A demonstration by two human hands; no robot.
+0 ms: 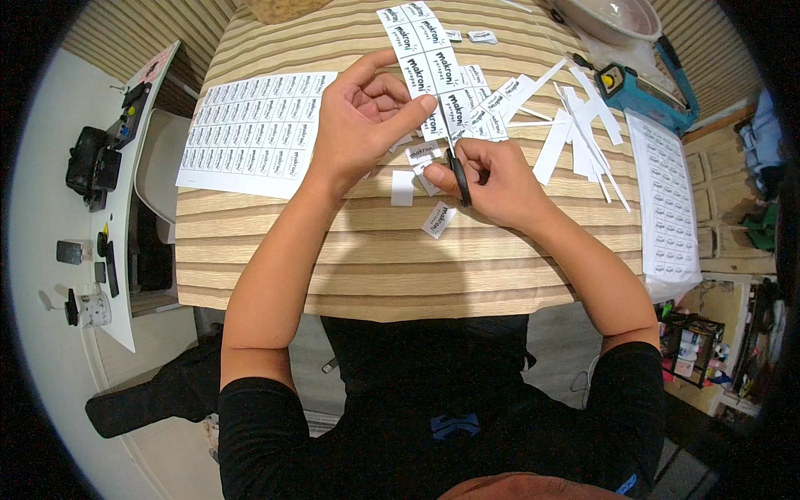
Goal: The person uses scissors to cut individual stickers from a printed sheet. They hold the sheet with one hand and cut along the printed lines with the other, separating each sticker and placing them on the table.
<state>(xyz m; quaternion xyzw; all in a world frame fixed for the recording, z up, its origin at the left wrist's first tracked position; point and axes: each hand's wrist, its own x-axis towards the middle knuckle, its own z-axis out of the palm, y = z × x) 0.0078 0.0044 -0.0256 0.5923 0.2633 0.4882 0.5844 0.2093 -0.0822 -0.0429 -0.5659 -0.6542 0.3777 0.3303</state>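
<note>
My left hand (pixel 381 112) pinches a two-column strip of printed paper labels (pixel 427 59) by its left edge, thumb on top. In my right hand (pixel 500 178) is a pair of black-handled scissors (pixel 460 178), its blades between the two columns at the strip's near end. Several cut labels lie loose below: a printed one (pixel 439 219) nearest me, a blank-side-up one (pixel 402 188) and another printed one (pixel 423 152) by the scissors. More printed label strips (pixel 490 106) rest on the table behind my right hand.
A sheet of uncut labels (pixel 250 134) lies at the left of the wood-patterned table (pixel 250 250). White paper offcuts (pixel 578 134) are scattered at right, near a blue tool (pixel 647 94) and a plastic-wrapped stack of label sheets (pixel 665 206). A bowl (pixel 615 19) stands far right.
</note>
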